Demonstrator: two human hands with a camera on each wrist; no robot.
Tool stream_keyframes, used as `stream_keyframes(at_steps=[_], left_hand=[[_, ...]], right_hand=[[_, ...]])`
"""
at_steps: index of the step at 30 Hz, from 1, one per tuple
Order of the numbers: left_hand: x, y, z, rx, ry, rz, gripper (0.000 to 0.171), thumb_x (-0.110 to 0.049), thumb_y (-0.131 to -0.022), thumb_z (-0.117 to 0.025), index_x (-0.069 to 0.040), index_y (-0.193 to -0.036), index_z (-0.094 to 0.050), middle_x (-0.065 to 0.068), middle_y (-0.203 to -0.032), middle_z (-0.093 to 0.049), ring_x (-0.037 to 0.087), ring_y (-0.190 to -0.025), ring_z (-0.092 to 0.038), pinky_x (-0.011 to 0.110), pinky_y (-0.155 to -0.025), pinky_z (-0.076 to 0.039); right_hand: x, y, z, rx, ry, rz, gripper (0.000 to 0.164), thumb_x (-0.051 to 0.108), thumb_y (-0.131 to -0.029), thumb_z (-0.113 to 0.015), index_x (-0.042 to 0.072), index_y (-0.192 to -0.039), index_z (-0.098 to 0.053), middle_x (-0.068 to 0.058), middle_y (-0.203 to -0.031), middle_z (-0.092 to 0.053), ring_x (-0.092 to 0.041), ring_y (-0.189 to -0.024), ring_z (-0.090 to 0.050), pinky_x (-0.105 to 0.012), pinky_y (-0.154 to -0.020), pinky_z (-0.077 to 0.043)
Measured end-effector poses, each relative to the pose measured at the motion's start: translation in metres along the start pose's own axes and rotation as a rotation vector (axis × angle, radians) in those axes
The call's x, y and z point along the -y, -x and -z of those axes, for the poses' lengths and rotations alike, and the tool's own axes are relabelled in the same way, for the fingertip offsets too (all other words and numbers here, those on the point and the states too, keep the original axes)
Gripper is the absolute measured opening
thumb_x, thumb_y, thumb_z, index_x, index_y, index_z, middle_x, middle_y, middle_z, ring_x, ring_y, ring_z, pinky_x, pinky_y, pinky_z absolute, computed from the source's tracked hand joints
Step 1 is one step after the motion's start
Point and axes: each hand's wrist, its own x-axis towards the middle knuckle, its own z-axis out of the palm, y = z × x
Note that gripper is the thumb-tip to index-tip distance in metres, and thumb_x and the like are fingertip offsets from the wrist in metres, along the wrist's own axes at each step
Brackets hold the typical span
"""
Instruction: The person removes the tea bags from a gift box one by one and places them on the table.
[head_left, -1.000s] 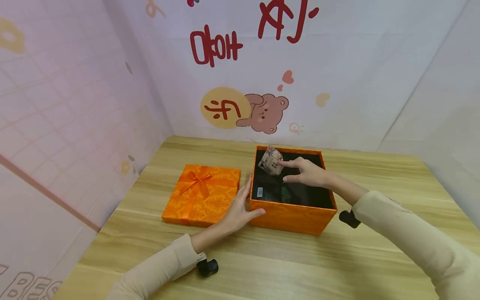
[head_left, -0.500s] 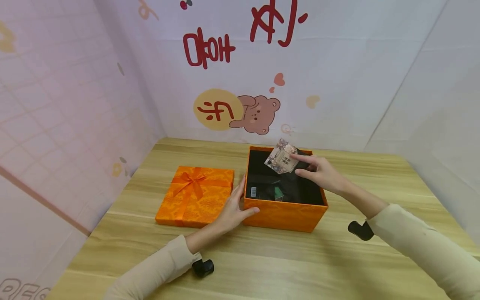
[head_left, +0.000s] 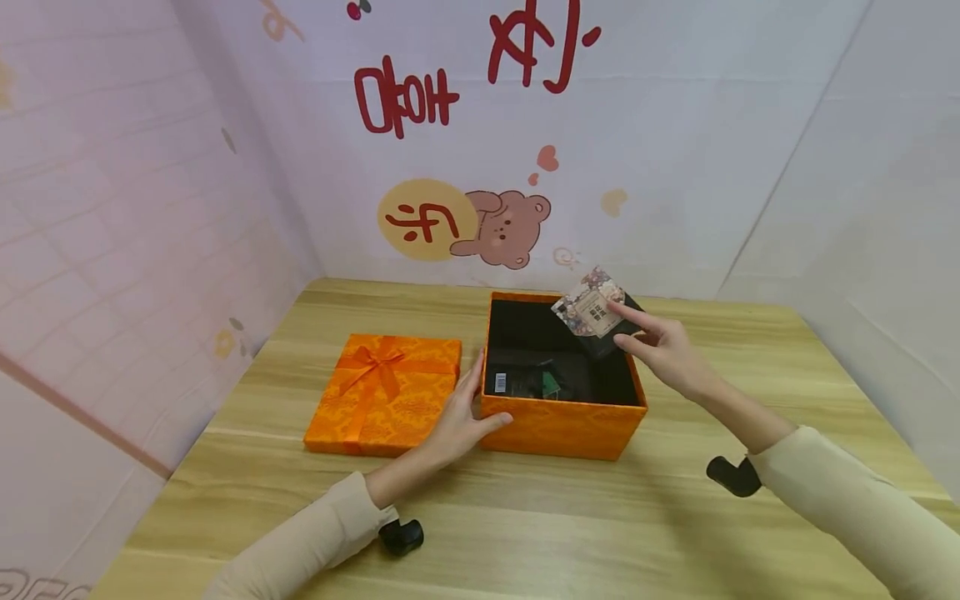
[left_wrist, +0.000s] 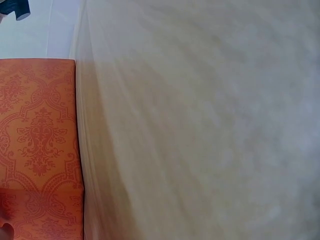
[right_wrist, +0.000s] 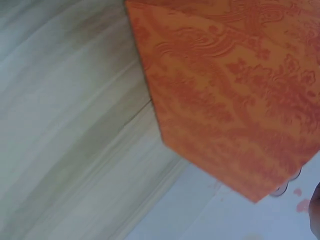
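My right hand (head_left: 670, 354) pinches a black packet with a floral label (head_left: 591, 304) by its right side, tilted over the back right of an open orange gift box (head_left: 558, 432). Part of the packet is behind my fingers. Along the box's left wall lie the fingers of my left hand (head_left: 456, 429), its thumb at the front corner. Inside, black contents show a white barcode (head_left: 500, 382) and a green patch (head_left: 551, 384). The left wrist view has the box's patterned wall (left_wrist: 40, 130); in the right wrist view, the box (right_wrist: 225, 100) hides the packet.
An orange lid with a ribbon bow (head_left: 386, 392) lies on the wooden table (head_left: 540, 525), left of the box. Printed cloth walls (head_left: 652, 167) stand behind and to the left. Black wrist camera mounts (head_left: 735, 477) stick out below both sleeves.
My right hand has lifted the packet and carried it up and right, from inside the box to over its back right rim. My left hand stays at the box's left side.
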Motion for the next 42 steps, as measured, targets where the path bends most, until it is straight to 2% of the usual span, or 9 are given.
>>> stream_keyframes(at_steps=[3, 7, 10, 15, 22, 25, 29, 34, 42], left_hand=[[-0.001, 0.0, 0.0, 0.004, -0.007, 0.007, 0.096, -0.043, -0.079, -0.067, -0.014, -0.148, -0.008, 0.015, -0.151, -0.016, 0.033, -0.136, -0.019, 0.055, -0.106, -0.021], [-0.001, -0.001, 0.0, 0.008, -0.004, 0.015, 0.097, -0.045, -0.078, -0.067, -0.013, -0.148, -0.008, 0.015, -0.15, -0.017, 0.033, -0.136, -0.02, 0.055, -0.105, -0.023], [-0.001, 0.0, 0.0, 0.005, 0.004, 0.02, 0.098, -0.044, -0.077, -0.068, -0.013, -0.148, -0.008, 0.014, -0.15, -0.018, 0.032, -0.135, -0.021, 0.053, -0.105, -0.024], [0.0, -0.001, -0.003, -0.002, 0.02, 0.011, 0.096, -0.038, -0.078, -0.07, -0.012, -0.148, -0.008, 0.014, -0.15, -0.019, 0.033, -0.135, -0.022, 0.053, -0.106, -0.023], [0.0, -0.003, -0.007, -0.003, 0.039, 0.017, 0.094, -0.027, -0.079, -0.071, -0.011, -0.148, -0.008, 0.013, -0.151, -0.016, 0.033, -0.136, -0.019, 0.051, -0.106, -0.024], [-0.001, -0.003, -0.007, -0.008, 0.049, 0.025, 0.094, -0.023, -0.079, -0.071, -0.01, -0.148, -0.008, 0.014, -0.151, -0.016, 0.033, -0.136, -0.019, 0.053, -0.107, -0.021], [-0.001, -0.004, -0.007, -0.014, 0.061, 0.019, 0.092, -0.016, -0.079, -0.071, -0.008, -0.147, -0.009, 0.016, -0.15, -0.017, 0.033, -0.136, -0.019, 0.05, -0.107, -0.022], [-0.002, -0.004, -0.006, -0.012, 0.064, 0.017, 0.092, -0.015, -0.079, -0.071, -0.006, -0.147, -0.01, 0.019, -0.149, -0.018, 0.033, -0.135, -0.021, 0.047, -0.106, -0.024], [-0.004, -0.005, -0.007, 0.0, 0.077, 0.034, 0.091, -0.013, -0.079, -0.07, -0.006, -0.147, -0.01, 0.019, -0.149, -0.018, 0.036, -0.134, -0.022, 0.047, -0.106, -0.025]], right_hand=[[-0.002, 0.009, 0.011, -0.061, -0.026, -0.006, 0.044, -0.003, -0.089, -0.053, -0.01, -0.131, -0.042, 0.022, -0.123, -0.051, -0.002, -0.05, -0.036, -0.011, -0.055, -0.039], [-0.007, 0.023, 0.025, -0.141, -0.05, -0.034, 0.045, -0.003, -0.089, -0.052, -0.004, -0.133, -0.042, 0.022, -0.124, -0.051, -0.008, -0.047, -0.025, -0.016, -0.05, -0.032], [-0.012, 0.034, 0.034, -0.193, -0.138, -0.067, 0.045, -0.002, -0.09, -0.052, 0.001, -0.134, -0.044, 0.021, -0.125, -0.051, 0.0, -0.051, -0.036, -0.01, -0.055, -0.034], [-0.02, 0.056, 0.047, -0.266, -0.325, -0.134, 0.048, 0.0, -0.09, -0.053, -0.001, -0.136, -0.039, 0.019, -0.126, -0.051, 0.008, -0.106, -0.05, -0.006, -0.083, -0.041], [-0.037, 0.09, 0.057, -0.346, -0.326, -0.288, 0.056, 0.006, -0.09, -0.055, -0.001, -0.14, -0.029, 0.014, -0.128, -0.049, 0.012, -0.089, -0.048, -0.001, -0.063, -0.036], [-0.045, 0.103, 0.056, -0.348, -0.283, -0.362, 0.059, 0.012, -0.091, -0.055, 0.0, -0.141, -0.026, 0.011, -0.141, -0.038, 0.011, -0.102, -0.045, -0.003, -0.06, -0.033], [-0.055, 0.117, 0.052, -0.306, -0.229, -0.461, 0.063, 0.016, -0.093, -0.053, -0.001, -0.143, -0.019, 0.001, -0.15, -0.02, -0.004, -0.135, -0.017, -0.001, -0.084, -0.035], [-0.065, 0.131, 0.046, -0.223, -0.12, -0.592, 0.065, 0.021, -0.094, -0.051, -0.001, -0.144, -0.014, -0.016, -0.15, -0.012, -0.03, -0.137, -0.011, -0.008, -0.093, -0.035], [-0.077, 0.137, 0.037, -0.138, -0.093, -0.73, 0.064, 0.008, -0.091, -0.052, -0.007, -0.142, -0.015, -0.024, -0.147, -0.013, -0.04, -0.134, -0.008, -0.049, -0.106, -0.02]])
